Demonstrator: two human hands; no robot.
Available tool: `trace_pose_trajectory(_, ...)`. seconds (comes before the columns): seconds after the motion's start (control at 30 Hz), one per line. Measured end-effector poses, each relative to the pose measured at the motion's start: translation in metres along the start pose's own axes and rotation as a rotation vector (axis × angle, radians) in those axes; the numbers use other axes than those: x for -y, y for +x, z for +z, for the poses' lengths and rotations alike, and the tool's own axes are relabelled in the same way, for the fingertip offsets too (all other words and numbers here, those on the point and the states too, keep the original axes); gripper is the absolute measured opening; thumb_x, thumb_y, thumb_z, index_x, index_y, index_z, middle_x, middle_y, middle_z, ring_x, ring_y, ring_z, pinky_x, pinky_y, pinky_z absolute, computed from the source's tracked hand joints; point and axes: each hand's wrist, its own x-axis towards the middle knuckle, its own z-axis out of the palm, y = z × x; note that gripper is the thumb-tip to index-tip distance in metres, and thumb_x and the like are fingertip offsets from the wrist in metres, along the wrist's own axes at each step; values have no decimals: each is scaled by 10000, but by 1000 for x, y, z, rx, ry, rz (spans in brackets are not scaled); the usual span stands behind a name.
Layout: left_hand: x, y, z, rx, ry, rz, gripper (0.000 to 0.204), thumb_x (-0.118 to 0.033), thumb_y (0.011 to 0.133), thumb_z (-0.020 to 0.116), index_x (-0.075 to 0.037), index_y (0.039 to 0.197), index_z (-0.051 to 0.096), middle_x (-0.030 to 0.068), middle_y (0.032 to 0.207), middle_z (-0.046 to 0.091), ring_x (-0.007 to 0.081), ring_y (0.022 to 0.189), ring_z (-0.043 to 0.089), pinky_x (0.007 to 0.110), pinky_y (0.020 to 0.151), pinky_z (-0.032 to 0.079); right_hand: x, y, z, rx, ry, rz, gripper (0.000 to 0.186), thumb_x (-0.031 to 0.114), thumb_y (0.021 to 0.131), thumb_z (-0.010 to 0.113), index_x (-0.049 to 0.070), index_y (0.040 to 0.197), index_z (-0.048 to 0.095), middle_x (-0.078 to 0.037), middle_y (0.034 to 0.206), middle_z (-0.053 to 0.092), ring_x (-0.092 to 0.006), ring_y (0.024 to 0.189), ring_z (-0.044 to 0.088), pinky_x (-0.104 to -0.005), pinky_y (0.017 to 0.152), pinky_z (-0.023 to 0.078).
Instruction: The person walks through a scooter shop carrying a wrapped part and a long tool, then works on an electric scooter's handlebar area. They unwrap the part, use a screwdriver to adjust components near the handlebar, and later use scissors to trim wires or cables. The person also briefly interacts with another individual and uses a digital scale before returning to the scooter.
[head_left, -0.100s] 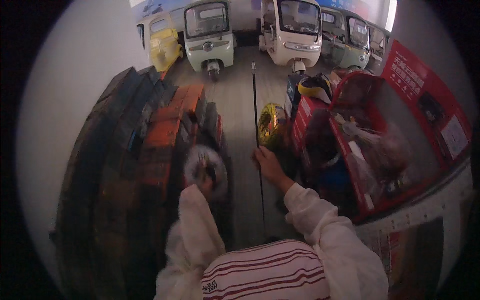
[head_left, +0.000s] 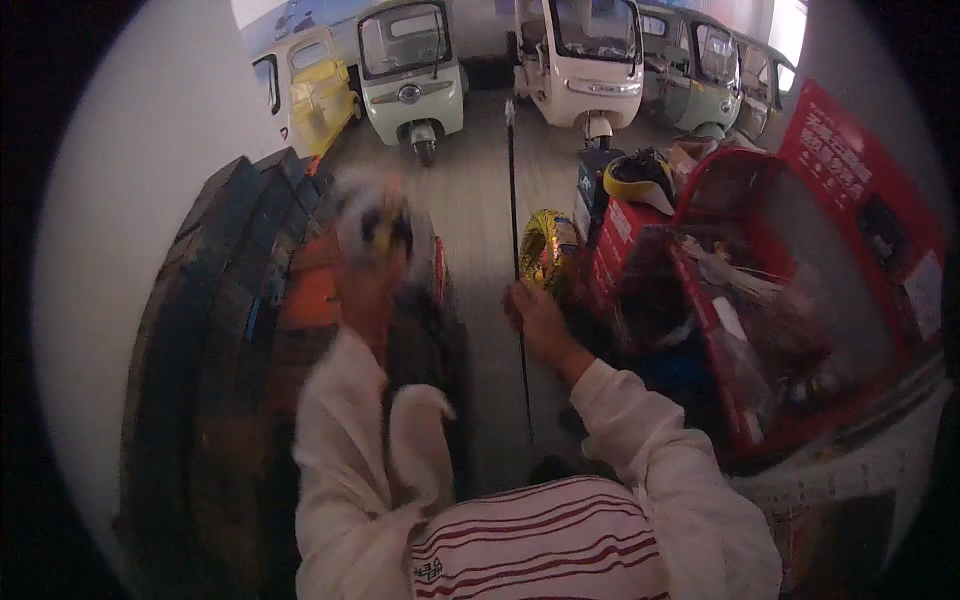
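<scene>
My right hand [head_left: 535, 320] is closed round a long, thin dark rod [head_left: 511, 180] with a pale tip, which runs upright through the middle of the view. My left hand [head_left: 365, 300] is smeared by motion and holds up a round whitish object [head_left: 370, 220] with a dark, yellowish middle, too blurred to name, over orange boxes [head_left: 310, 300] on the left. A tyre in shiny yellow wrapping [head_left: 545, 250] stands just beyond my right hand, beside the rod.
Dark stacked cases [head_left: 190, 350] line the left wall. On the right are red boxes [head_left: 630, 240], a yellow-and-black object [head_left: 635, 185], an open red bin [head_left: 760, 210] with bagged items and a red board [head_left: 830, 150]. Several small three-wheeled vehicles [head_left: 575, 80] stand across the back.
My left hand and the round whitish object have moved up and to the left. My right hand stays on the rod, slightly higher in the picture.
</scene>
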Motion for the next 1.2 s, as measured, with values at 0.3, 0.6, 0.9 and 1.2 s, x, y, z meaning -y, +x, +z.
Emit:
trace_pose_trajectory(0.3, 172, 292, 73, 45, -1001, -602, 504, -430, 757, 671, -151, 1167, 577, 111, 1181, 576, 330, 1058, 553, 519, 731, 481, 21, 227, -40, 77, 600, 92, 315, 334, 1020, 454, 86, 868, 573, 42, 695, 469, -48, 574, 379, -223, 506, 313)
trace_pose_trajectory(0.6, 266, 253, 138, -428, -1218, -854, 710, -667, 822, 513, -197, 1352, 478, 107, 1352, 512, 369, 1191, 518, 572, 884, 479, -87, 496, -40, 119, 500, 100, 380, 355, 1027, 432, 57, 835, 570, 41, 673, 449, -48, 579, 365, -219, 513, 299)
trace_pose_trajectory(0.9, 513, 341, 156, -332, -1310, -602, 660, -513, 867, 605, -105, 1364, 457, 122, 1404, 448, 339, 1255, 442, 464, 867, 495, -245, 810, -27, 332, 170, 139, 421, 413, 1023, 405, 74, 845, 579, 48, 667, 441, -54, 589, 389, -229, 555, 351)
trace_pose_trajectory(1.2, 711, 487, 180, -731, -1680, -429, 613, -458, 886, 612, -98, 1361, 469, 134, 1390, 465, 351, 1203, 480, 465, 870, 489, -335, 1044, -3, 378, 82, 96, 409, 369, 1016, 440, 65, 798, 607, 53, 646, 435, -46, 587, 374, -218, 526, 311)
